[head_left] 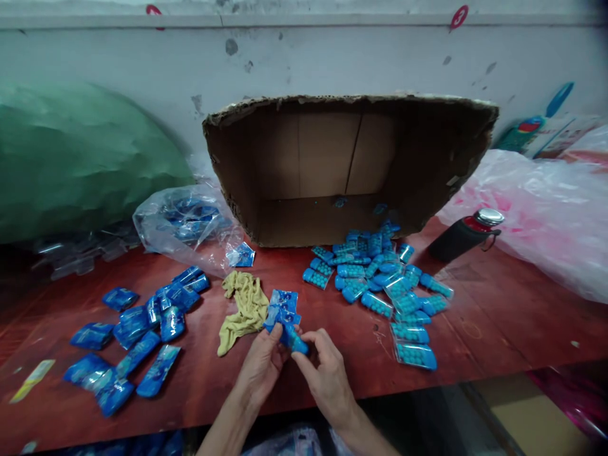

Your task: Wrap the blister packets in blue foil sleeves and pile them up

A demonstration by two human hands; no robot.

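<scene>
Blue film is covering at least part of the pack [295, 340] that I am watching; it is lying directly between the two hands, above the table's [370, 386] near edge. Its long axis is running obliquely, from the left thumb on the far side toward the right fingertips on the near side. Neither hand is standing nearer: both are touching it. The left hand [266, 358] is closing thumb over curled fingers around the far end. The right hand [327, 370] is pinching the near end, thumb and forefinger almost together, palm open. I am not able to tell whether the pack is joining the wrappers [284, 304] just beyond.

Those wrappers and the cloth [244, 310] are crowding the left hand's far side. Wrapped packs [135, 326] are lying farther left, well apart from it. Bottles [401, 288] are spreading ahead and to the right, reaching the mouth of the carton [327, 158], which is facing the hands. The flask [458, 237] is standing beyond them, farther right. The clear bag [183, 218] is resting left of the carton.
</scene>
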